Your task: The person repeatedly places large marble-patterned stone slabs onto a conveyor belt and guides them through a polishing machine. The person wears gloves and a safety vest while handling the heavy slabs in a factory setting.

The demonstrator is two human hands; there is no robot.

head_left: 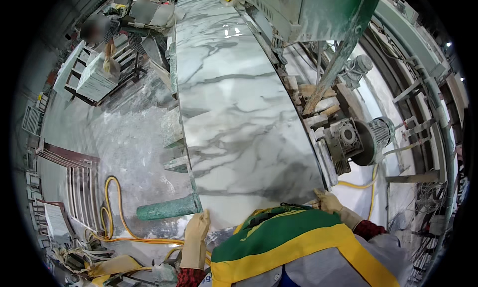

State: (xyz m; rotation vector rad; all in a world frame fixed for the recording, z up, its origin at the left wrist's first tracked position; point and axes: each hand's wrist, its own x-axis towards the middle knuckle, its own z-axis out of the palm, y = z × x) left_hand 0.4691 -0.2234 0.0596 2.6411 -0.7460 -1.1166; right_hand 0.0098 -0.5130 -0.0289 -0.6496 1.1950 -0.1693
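Marble-patterned slab (239, 113): long, white, glossy, crossed by smoky grey veins, with bright reflections toward its far end; it lies flat, directly ahead of the person and left of a grimy motor (381, 132).
Slab ends: far one cut off by the upper border; near edge partly hidden behind a green, yellow and grey garment (279, 239).
Left hand (195, 232): tan-gloved, fingers bent at the near left corner; whether they grip it, I cannot tell.
Right hand (331, 205): likewise gloved, at the near right corner, fingers partly obscured; grip unclear.
Blue marking (209, 278): on the garment's lower left, too small to read.
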